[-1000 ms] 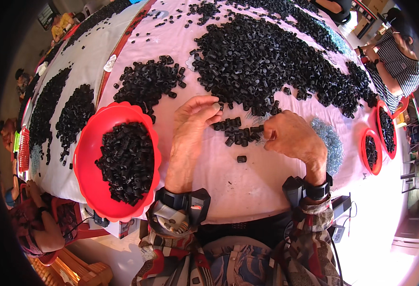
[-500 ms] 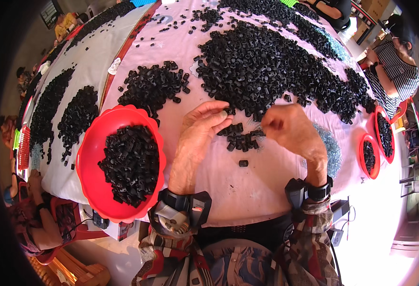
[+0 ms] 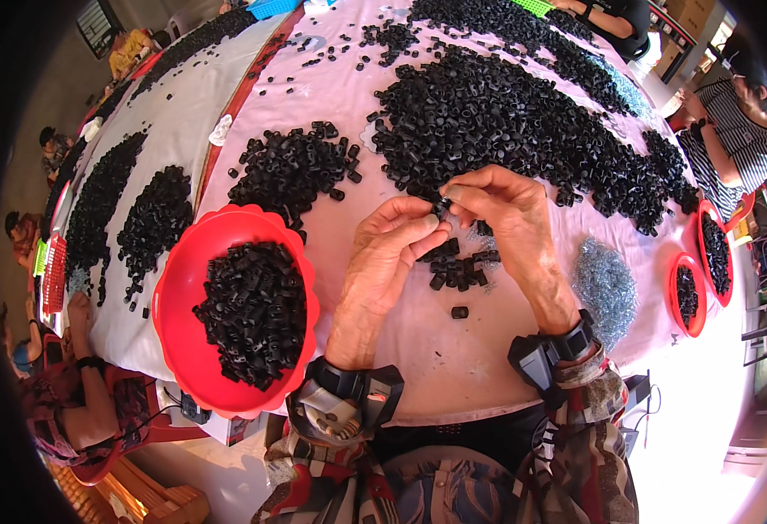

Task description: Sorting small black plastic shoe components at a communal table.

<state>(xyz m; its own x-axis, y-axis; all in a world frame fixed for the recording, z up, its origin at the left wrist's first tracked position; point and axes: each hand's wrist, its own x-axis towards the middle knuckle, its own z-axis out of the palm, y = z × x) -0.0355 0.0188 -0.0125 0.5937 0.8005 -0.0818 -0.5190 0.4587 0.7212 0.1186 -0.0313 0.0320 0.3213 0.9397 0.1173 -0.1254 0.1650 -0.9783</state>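
My left hand [image 3: 389,249] pinches a small black plastic piece [image 3: 441,208] between thumb and fingertips. My right hand [image 3: 512,218] meets it there, thumb and forefinger closed on the same piece. Fingers cover most of it, so its exact shape is hidden. Just below the hands lies a small cluster of black plastic pieces [image 3: 459,273], with one loose piece [image 3: 460,312] nearer me. Beyond my fingertips spreads a large heap of black pieces [image 3: 479,113]. To the right of my right wrist is a mound of tiny shiny bluish-grey pieces [image 3: 606,293], which look like springs.
A red scalloped basin [image 3: 178,323] partly filled with black pieces stands at my left. Another heap [image 3: 292,170] lies beyond it on the pink cloth [image 3: 418,367]. Two red bowls [image 3: 699,319] sit far right. Co-workers surround the tables, one in a striped top [image 3: 741,135].
My right hand has moved left and up from beside the small cluster to meet my left hand at the black piece. The whole view has shifted slightly.
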